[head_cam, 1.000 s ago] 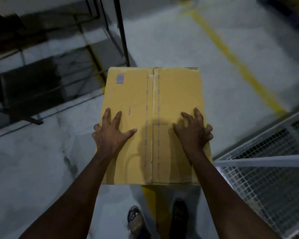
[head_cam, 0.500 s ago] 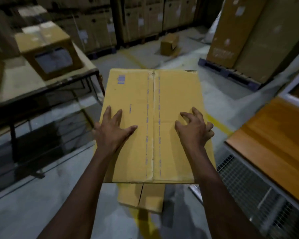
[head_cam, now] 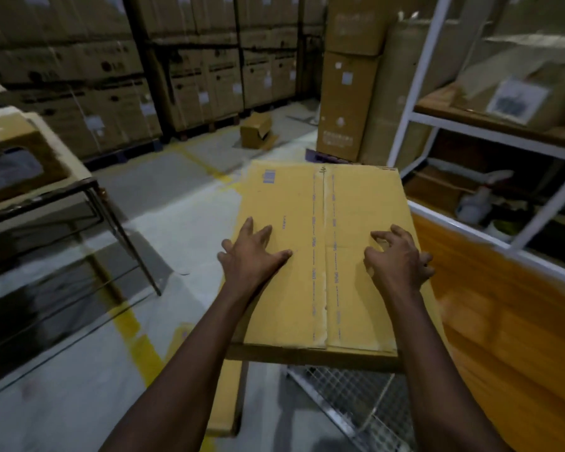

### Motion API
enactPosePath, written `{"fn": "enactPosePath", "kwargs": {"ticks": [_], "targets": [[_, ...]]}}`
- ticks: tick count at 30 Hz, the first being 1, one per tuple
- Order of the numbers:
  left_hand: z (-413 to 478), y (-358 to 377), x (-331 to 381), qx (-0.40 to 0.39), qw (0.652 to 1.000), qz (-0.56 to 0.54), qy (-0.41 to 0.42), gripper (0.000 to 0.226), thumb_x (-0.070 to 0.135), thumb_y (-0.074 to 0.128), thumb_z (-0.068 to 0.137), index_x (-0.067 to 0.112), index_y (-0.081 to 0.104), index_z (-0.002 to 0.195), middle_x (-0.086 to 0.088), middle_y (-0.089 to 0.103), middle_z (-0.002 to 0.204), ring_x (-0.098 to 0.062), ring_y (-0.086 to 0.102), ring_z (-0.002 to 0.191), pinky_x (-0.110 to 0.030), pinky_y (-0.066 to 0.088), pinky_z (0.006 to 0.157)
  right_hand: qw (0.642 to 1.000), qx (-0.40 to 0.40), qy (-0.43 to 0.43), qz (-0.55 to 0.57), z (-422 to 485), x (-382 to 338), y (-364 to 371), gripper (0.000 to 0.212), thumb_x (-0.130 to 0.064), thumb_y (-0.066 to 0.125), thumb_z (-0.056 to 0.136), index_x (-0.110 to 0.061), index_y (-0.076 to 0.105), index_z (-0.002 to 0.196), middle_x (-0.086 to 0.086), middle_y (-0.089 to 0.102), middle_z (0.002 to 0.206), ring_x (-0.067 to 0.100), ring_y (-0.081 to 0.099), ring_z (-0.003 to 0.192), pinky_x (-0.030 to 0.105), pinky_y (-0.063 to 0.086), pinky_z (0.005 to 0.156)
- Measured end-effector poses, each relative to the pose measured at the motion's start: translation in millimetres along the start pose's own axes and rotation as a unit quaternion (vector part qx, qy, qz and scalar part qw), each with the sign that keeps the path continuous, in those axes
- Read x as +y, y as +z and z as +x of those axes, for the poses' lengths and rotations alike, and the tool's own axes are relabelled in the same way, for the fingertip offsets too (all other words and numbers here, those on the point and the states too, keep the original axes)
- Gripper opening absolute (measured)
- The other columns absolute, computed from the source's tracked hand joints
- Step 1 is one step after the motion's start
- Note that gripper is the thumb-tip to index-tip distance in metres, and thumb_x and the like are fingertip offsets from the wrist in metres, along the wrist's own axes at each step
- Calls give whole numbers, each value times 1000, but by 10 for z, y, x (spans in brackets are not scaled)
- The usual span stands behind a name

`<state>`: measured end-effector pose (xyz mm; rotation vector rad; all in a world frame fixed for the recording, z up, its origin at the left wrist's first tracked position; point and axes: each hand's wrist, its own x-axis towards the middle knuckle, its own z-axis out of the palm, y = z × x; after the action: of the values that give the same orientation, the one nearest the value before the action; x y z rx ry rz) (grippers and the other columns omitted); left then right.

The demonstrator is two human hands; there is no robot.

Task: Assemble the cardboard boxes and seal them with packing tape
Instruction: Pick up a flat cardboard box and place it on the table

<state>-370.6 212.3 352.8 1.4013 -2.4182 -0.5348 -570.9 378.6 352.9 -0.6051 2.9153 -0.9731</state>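
A yellow-brown cardboard box [head_cam: 349, 203] is held up in front of me, its closed top seam running away from me. My left hand [head_cam: 252, 256] presses flat on the top's left half, fingers spread, the outer ones at the left edge. My right hand [head_cam: 397, 259] sits on the right half with its fingers curled, the outer ones hooked over the right edge. A loose flap [head_cam: 225, 396] hangs below the box's near left corner. No packing tape is in sight.
A metal-legged table [head_cam: 79, 181] with a windowed carton [head_cam: 13, 158] stands at left. At right are a white shelf rack [head_cam: 415, 102], an orange wooden board [head_cam: 503, 321] and wire mesh [head_cam: 349, 396]. Stacked cartons [head_cam: 193, 76] line the back. A small box [head_cam: 256, 130] lies on the floor.
My view has lifted from the floor to the warehouse and swung right. The box has travelled with me toward the orange board. Both hands keep the same hold.
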Motion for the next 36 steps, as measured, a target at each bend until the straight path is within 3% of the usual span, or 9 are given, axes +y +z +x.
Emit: {"fn": "enactPosePath", "kwargs": {"ticks": [8, 12, 15, 18, 24, 29, 36], "targets": [[-134, 724, 733, -92, 995, 20, 44, 76, 75, 53, 80, 42, 39, 147, 5, 13, 165, -47, 29, 135, -56, 28, 105, 991, -119, 7, -66, 495, 916, -414, 48, -30, 60, 75, -54, 59, 117, -15, 31, 156, 34, 31, 131, 49, 26, 98], [-203, 882, 889, -128, 981, 110, 100, 70, 73, 33, 91, 42, 23, 152, 0, 5, 166, -55, 12, 141, -69, 20, 107, 984, -148, 26, -100, 446, 1091, -424, 49, -34, 46, 89, -56, 49, 133, -12, 19, 163, 44, 7, 146, 65, 11, 112], [-376, 955, 973, -165, 941, 179, 233, 77, 78, 17, 90, 41, 3, 156, 1, -8, 166, -46, -8, 148, -77, 0, 106, 983, -133, 26, -120, 283, 1151, -442, 45, -37, 38, 97, -54, 44, 138, -10, 13, 165, 41, -3, 150, 72, -3, 112], [-619, 990, 1058, -221, 878, 195, 378, 87, 85, 19, 84, 41, -7, 155, 3, -17, 164, -37, -14, 150, -73, -4, 110, 984, -117, 7, -135, 91, 1287, -491, 40, -44, 36, 101, -54, 44, 138, -8, 13, 165, 39, -2, 150, 73, -2, 111], [-773, 1011, 1120, -253, 800, 235, 491, 110, 92, 35, 71, 39, -13, 155, 3, -22, 163, -37, -17, 149, -76, -3, 108, 988, -89, 29, -122, -218, 1491, -624, 35, -44, 42, 101, -55, 50, 133, -11, 18, 164, 36, 2, 151, 71, -1, 112], [-924, 1094, 1262, -233, 822, 226, 468, 96, 86, 31, 82, 40, -10, 155, -1, -18, 164, -38, -14, 150, -75, -4, 109, 992, -45, 60, -102, -461, 1710, -782, 35, -43, 46, 100, -47, 54, 133, -11, 27, 161, 32, 15, 149, 66, 11, 114], [-1280, 1357, 1704, -222, 858, 211, 412, 93, 82, 25, 86, 31, -8, 157, -22, -18, 161, -41, -9, 150, -70, 0, 113, 994, 39, 92, -38, -701, 2302, -1079, 36, -38, 48, 101, -37, 54, 137, -2, 33, 159, 32, 20, 147, 65, 17, 112]]}}
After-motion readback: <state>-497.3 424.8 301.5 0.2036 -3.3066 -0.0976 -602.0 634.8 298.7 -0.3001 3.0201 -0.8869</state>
